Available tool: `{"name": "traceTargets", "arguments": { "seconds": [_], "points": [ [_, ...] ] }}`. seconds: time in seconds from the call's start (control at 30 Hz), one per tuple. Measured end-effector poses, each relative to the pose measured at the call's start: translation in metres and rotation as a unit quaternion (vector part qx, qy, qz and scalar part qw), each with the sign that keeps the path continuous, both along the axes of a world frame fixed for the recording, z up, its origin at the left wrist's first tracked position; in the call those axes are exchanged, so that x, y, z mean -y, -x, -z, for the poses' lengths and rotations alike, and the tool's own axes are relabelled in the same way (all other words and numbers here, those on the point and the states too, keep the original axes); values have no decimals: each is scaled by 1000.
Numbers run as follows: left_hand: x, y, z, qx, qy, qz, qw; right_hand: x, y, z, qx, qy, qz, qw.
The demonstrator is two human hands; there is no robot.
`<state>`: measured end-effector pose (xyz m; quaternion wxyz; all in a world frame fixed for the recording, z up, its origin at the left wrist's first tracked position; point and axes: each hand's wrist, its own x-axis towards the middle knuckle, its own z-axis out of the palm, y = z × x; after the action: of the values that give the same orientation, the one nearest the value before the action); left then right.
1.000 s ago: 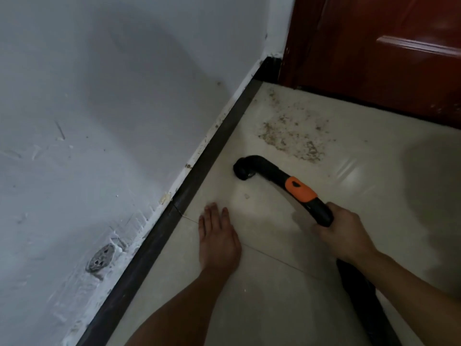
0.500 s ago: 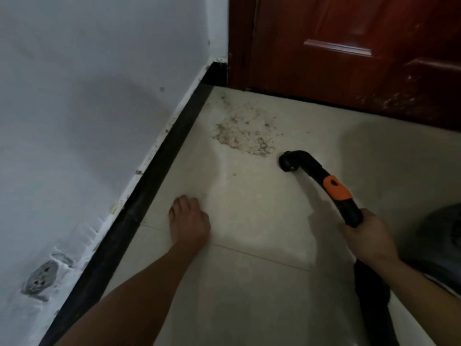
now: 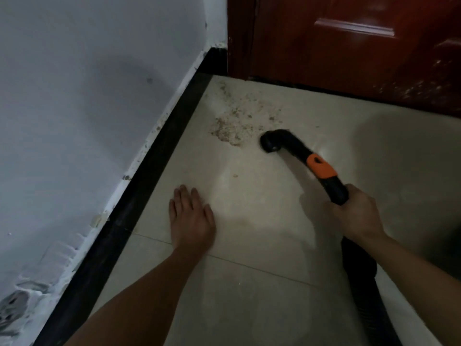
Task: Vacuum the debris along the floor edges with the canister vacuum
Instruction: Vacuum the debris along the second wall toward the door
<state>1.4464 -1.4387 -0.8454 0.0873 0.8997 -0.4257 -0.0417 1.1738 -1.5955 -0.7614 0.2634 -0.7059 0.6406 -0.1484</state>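
Right hand (image 3: 354,216) wrapped round the black vacuum wand (image 3: 335,188), fingers curled about it just on the near side of the orange collar (image 3: 320,167), and the curved nozzle (image 3: 270,143) sits low at the pale floor tile (image 3: 249,295), just right of the debris (image 3: 237,123). That debris is scattered in the far corner, where the black baseboard (image 3: 149,186) under the white wall (image 3: 87,96) meets the red door (image 3: 349,46), with one stray crumb (image 3: 235,175) lying nearer. Left hand (image 3: 190,218) is flat on the tile, fingers straight and close together, near the baseboard, and the black hose (image 3: 361,290) runs off to the near right.
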Motion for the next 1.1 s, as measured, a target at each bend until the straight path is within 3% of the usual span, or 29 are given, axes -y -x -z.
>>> {"name": "traceTargets", "arguments": {
  "seconds": [0.07, 0.2, 0.37, 0.5, 0.63, 0.77, 0.93, 1.1],
  "points": [
    [0, -1, 0, -1, -5, 0, 1000, 9, -11, -2, -2, 6, 11, 1000],
    [-4, 0, 0, -3, -5, 2, 1000, 9, -28, -2, -9, -19, -76, 997],
    [-2, -1, 0, -2, -9, 7, 1000, 22, -50, -4, -8, 10, -22, 1000],
    [-3, 0, 0, -11, -5, -2, 1000, 13, -64, 3, -26, 3, -120, 992],
    [-1, 1, 1, -17, -3, 2, 1000, 26, -78, 3, -31, 36, -76, 996],
    [-3, 0, 3, -22, -1, -3, 1000, 31, -102, 7, -39, 25, -129, 991],
    [0, -1, 5, -19, 3, -5, 1000, 55, -125, 1, -29, 31, -85, 995],
    [-3, -2, 4, -27, -6, -1, 1000, 42, -130, 6, -21, 5, -174, 985]
  ]
}}
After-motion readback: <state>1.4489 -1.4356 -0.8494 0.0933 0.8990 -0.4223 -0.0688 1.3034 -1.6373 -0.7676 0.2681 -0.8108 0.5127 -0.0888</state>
